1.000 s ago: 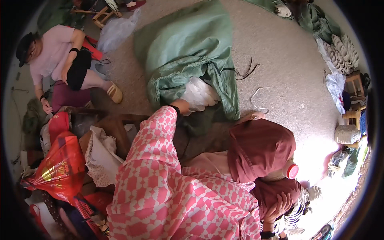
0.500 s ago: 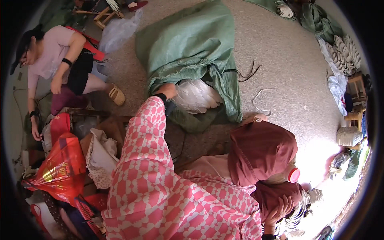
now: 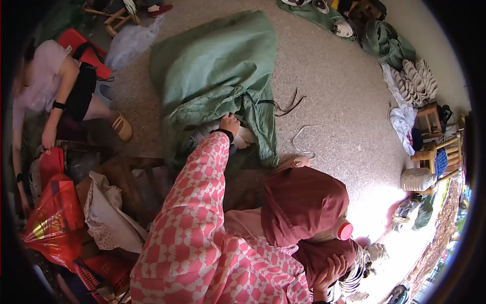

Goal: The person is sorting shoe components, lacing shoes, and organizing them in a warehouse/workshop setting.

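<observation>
green creased sack [image 3: 217, 61], pale overlapping pieces [image 3: 246, 138]

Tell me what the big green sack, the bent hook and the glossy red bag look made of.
Green sack: probably woven plastic, soft sheen, stiff creases; weave too fine to confirm. Bent hook: likely metal wire, thin, pale and smooth. Red bag: apparently thin plastic film, shiny, with crinkled highlights.

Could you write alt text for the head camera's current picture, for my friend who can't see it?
A left hand below a pink-patterned sleeve is at the mouth of a large green sack on the floor, where pale pieces show. At far left, a person in a pale pink top bends near a red bag.
</observation>
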Available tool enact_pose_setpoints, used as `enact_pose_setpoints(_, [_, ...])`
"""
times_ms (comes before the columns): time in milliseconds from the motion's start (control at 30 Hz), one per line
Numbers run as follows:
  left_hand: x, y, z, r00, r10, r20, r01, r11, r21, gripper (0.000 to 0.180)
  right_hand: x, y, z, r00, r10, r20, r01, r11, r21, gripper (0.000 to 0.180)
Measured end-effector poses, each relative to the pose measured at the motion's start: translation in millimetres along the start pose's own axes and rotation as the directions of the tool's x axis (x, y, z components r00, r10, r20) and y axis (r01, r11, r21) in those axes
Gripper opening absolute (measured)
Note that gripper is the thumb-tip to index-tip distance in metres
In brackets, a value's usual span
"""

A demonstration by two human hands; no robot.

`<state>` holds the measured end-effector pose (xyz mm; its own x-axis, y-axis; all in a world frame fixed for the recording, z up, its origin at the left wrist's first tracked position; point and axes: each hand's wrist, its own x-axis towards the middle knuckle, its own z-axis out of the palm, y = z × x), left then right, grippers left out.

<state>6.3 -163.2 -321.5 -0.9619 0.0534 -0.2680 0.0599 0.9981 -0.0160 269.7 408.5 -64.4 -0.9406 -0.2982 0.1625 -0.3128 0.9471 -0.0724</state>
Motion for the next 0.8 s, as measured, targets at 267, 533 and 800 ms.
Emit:
enact_pose_setpoints(267, [-40.8,-5.3,55.2,0.993,0.116,0.015,-0.117,0.979,0.165,0.019,4.7,2.1,0.5,1.0,-0.026,-0.018,0.026,0.999,0.04,0.041])
enact_pose_setpoints(533, [-80.3,-0.7,4.9,0.907,0.413,0.082,-0.417,0.907,0.048,0.016,-0.5,3.7,0.2,1.0,0.012,-0.025,-0.01,0.997,0.078,0.036])
enact_pose_setpoints(800, [-88.3,12.6,-228.0,0.995,0.054,-0.086,-0.096,0.772,-0.628,0.044,0.9,7.2,4.8,0.999,0.007,-0.039,-0.002,0.992,0.124,0.031])
